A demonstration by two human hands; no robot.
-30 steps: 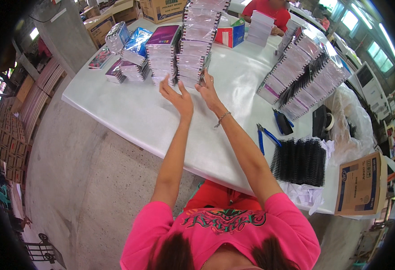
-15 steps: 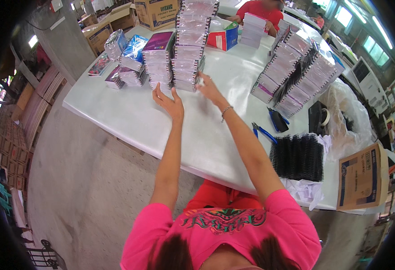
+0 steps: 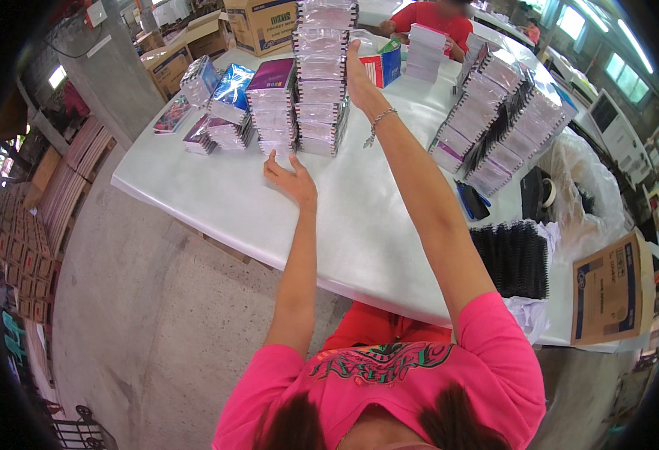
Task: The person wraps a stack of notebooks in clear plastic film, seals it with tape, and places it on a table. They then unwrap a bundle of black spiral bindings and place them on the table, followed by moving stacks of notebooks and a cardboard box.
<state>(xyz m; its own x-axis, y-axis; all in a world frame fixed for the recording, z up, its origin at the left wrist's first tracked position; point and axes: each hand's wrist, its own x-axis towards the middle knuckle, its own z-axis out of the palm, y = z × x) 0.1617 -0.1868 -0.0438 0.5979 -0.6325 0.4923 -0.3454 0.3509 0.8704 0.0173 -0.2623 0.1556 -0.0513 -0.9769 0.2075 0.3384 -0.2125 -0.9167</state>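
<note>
A tall stack of plastic-wrapped spiral notebook bundles stands at the far side of the table. My right hand lies flat along the upper right side of this stack, its fingers stretched upward. Close to the base, my left hand has thumb and fingers apart and holds nothing; whether its fingertips touch the stacks I cannot tell. Left of the tall stack is a shorter notebook stack with a purple cover, then a blue-covered notebook bundle on smaller piles.
Two leaning notebook stacks stand at the right. Nearer lie a dark blue-handled tool and a pile of black binding coils. Cardboard boxes stand at the far left and a carton at the right. A person in red sits across the table.
My right hand has moved up from the tall stack's lower right to its upper right side. My left hand has dropped slightly toward me and to the right. The view has shifted a little.
</note>
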